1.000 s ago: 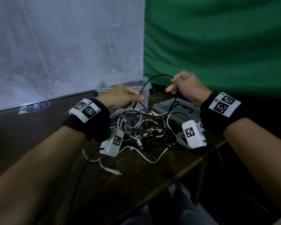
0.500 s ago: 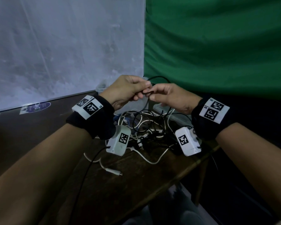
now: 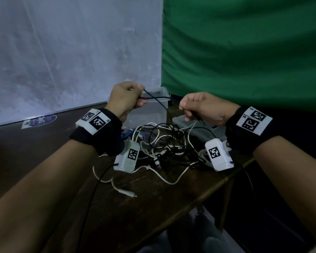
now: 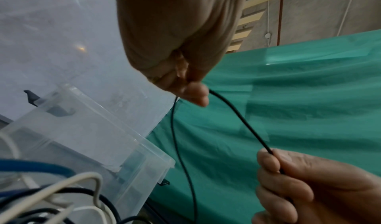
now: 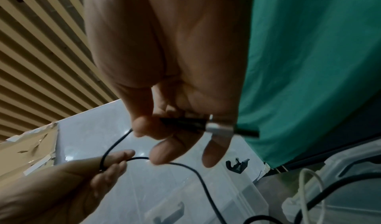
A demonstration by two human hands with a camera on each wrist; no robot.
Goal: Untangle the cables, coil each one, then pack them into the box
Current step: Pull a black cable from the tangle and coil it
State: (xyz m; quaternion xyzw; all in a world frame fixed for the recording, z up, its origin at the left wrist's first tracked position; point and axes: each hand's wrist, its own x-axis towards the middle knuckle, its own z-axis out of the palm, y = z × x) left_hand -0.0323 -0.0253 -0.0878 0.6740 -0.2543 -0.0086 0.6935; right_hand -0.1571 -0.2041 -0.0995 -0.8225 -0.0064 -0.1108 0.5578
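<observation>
A thin black cable (image 3: 158, 97) runs between my two raised hands above the tangle. My left hand (image 3: 140, 99) pinches it as a small loop (image 5: 115, 143). My right hand (image 3: 185, 111) grips its end, a black plug with a silver connector (image 5: 218, 127). From the left hand (image 4: 194, 95) a second strand (image 4: 175, 138) of the same cable drops toward the pile. The tangle of white, black and blue cables (image 3: 164, 143) lies on the dark wooden table (image 3: 135, 216) below my hands. Behind the pile stands the clear plastic box (image 3: 153, 114) with its top uncovered.
The box's clear lid (image 3: 195, 129) lies to the right of it, under my right wrist. A loose white cable end (image 3: 128, 193) trails toward me. The table's edge (image 3: 217, 187) runs diagonally at the right. A white board and a green cloth stand behind.
Half a second ago my hands met above the pile; now they have drawn apart, with the black cable stretched between them and the left hand a little higher.
</observation>
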